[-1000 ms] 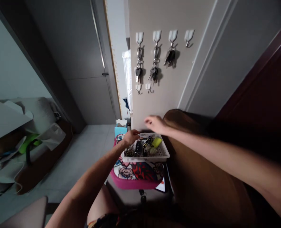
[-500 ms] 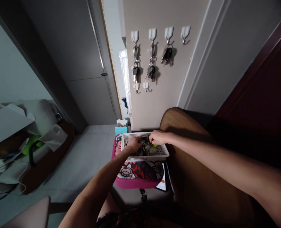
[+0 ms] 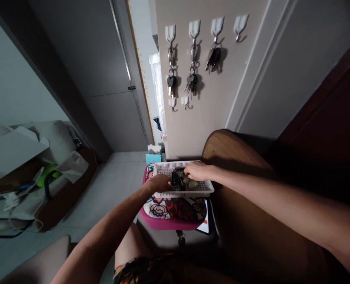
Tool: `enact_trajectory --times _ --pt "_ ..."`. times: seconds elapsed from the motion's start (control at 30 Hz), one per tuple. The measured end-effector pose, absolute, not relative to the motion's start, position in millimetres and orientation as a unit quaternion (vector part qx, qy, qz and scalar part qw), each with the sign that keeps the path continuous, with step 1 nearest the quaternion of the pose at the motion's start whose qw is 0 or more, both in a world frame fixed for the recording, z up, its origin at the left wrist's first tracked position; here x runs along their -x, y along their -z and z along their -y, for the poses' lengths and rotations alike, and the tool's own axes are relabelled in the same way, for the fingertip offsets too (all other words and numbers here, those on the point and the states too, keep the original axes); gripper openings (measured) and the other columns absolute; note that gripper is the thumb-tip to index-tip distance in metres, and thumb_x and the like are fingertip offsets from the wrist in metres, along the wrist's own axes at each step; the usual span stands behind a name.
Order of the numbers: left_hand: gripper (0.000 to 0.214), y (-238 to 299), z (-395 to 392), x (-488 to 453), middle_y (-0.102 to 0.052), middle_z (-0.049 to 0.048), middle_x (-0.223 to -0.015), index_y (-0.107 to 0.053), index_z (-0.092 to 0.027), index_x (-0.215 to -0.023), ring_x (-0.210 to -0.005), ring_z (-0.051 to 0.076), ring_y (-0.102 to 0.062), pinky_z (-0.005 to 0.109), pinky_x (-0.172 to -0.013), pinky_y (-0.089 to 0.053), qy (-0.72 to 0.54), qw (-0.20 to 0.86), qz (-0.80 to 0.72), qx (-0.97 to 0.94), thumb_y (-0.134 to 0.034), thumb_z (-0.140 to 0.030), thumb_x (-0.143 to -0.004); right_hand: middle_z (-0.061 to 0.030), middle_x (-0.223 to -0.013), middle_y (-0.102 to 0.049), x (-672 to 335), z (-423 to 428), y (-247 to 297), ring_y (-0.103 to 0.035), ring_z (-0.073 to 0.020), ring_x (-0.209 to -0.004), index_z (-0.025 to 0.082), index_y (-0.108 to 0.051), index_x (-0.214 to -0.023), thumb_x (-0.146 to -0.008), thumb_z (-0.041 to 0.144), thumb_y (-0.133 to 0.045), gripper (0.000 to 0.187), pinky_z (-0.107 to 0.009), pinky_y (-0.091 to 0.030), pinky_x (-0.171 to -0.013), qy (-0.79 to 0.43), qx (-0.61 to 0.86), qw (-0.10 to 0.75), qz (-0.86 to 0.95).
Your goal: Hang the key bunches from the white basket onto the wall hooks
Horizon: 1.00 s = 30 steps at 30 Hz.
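Observation:
A white perforated basket [image 3: 166, 168] sits on a pink flowered cushion [image 3: 175, 211]. Several keys and a dark key fob [image 3: 175, 179] lie in it. My left hand [image 3: 159, 183] rests on the basket's near left rim, fingers curled beside the fob; whether it grips anything is hidden. My right hand [image 3: 197, 171] reaches into the basket from the right, fingers bent down onto the keys, covering what they touch. On the beige wall above, white hooks [image 3: 194, 28] carry three key bunches [image 3: 190, 82]; the rightmost hook [image 3: 240, 24] is bare.
A brown rounded chair back or table [image 3: 237, 157] stands right of the basket. A blue tissue box [image 3: 153, 156] sits behind the cushion. Two small bare hooks [image 3: 178, 103] hang lower on the wall. A cluttered sofa [image 3: 33, 173] fills the left; grey doors stand behind.
My right hand dropped from above the basket into it and covered the yellow-green item. My left hand slid to the basket's near left rim. The view tilted slightly down.

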<state>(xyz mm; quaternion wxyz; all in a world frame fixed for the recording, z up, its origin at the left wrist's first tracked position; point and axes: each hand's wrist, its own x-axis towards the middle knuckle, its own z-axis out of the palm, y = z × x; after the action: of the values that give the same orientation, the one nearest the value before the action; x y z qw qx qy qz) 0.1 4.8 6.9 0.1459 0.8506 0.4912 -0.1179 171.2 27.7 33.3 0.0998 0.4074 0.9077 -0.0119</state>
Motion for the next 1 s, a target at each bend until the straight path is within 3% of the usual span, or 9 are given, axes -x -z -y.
enact_trajectory --times 0.3,0.47,0.6,0.77,1.0 --pt "0.029 -11.6 -19.8 4.0 -0.059 0.0026 -0.076 -0.057 -0.018 -0.079 -0.071 0.014 -0.052 0.02 -0.063 -0.039 0.033 0.148 -0.555 -0.818 -0.042 -0.009 -0.056 -0.0061 -0.076 -0.058 -169.7 -23.0 -41.3 -0.052 -0.0175 -0.068 0.019 -0.058 -0.076 -0.059 0.02 -0.04 0.025 -0.024 -0.035 -0.052 0.012 -0.404 0.128 -0.905" --pt "0.028 -9.1 -13.1 -2.1 -0.056 0.0113 -0.085 -0.056 -0.014 -0.081 -0.079 0.023 -0.05 0.03 -0.064 -0.039 0.091 0.084 -0.56 -0.819 -0.049 -0.018 -0.055 -0.0067 -0.076 -0.058 -169.1 -24.0 -41.6 -0.052 -0.0186 -0.068 0.019 -0.058 -0.076 -0.059 0.022 -0.041 0.024 -0.025 -0.036 -0.051 0.01 -0.416 0.131 -0.9" --pt "0.028 -8.1 -6.8 -9.8 -0.056 0.0145 -0.082 -0.055 -0.012 -0.083 -0.077 0.025 -0.051 0.032 -0.061 -0.039 0.124 0.084 -0.57 -0.808 -0.048 -0.017 -0.056 -0.0071 -0.077 -0.057 -168.0 -22.1 -42.9 -0.052 -0.0188 -0.068 0.018 -0.058 -0.078 -0.06 0.023 -0.041 0.025 -0.025 -0.036 -0.051 0.022 -0.418 0.136 -0.898" --pt "0.026 -12.3 -12.4 -5.2 -0.057 0.0083 -0.084 -0.056 -0.018 -0.08 -0.074 0.021 -0.051 0.028 -0.057 -0.039 0.094 0.108 -0.582 -0.801 -0.044 -0.02 -0.057 -0.0093 -0.08 -0.056 -166.9 -22.7 -42.4 -0.051 -0.0205 -0.069 0.017 -0.058 -0.081 -0.06 0.025 -0.042 0.028 -0.027 -0.036 -0.051 0.025 -0.421 0.144 -0.895" --pt "0.018 -36.8 -21.3 -6.0 -0.057 -0.0002 -0.064 -0.057 -0.017 -0.068 -0.059 0.01 -0.048 0.017 -0.05 -0.034 -0.013 0.194 -0.555 -0.809 -0.046 -0.021 -0.054 -0.0097 -0.078 -0.056 -165.5 -25.8 -48.7 -0.051 -0.0191 -0.066 0.015 -0.058 -0.08 -0.059 0.024 -0.044 0.027 -0.024 -0.033 -0.048 0.051 -0.448 0.104 -0.886"
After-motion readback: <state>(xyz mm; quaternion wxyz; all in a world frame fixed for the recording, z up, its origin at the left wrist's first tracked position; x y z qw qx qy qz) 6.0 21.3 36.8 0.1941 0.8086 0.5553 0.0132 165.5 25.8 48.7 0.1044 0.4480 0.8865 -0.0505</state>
